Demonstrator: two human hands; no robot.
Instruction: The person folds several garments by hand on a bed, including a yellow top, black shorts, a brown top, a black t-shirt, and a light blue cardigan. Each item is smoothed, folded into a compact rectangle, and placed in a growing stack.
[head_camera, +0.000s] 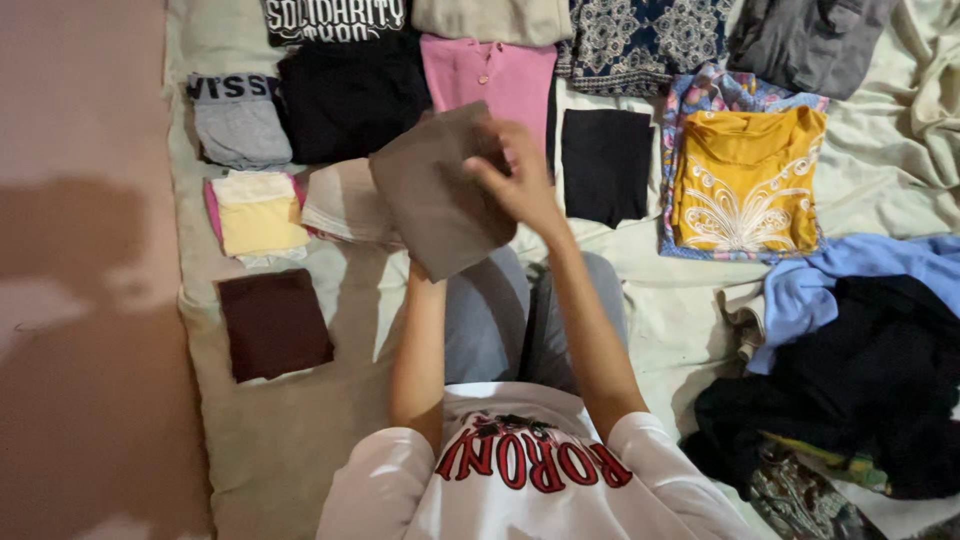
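Between both hands' grip, folded brown cloth (435, 190)

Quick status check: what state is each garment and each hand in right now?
Grey-brown cloth: folded, held up in both hands.
Right hand: gripping its top edge.
Left hand: hidden behind the cloth.
Maroon cloth: folded, flat.
Yellow top: folded, on patterned cloth.
Black square: folded, flat.
Pink shirt: folded.
Blue garment: unfolded, crumpled.
Dark pile: unfolded, heaped.
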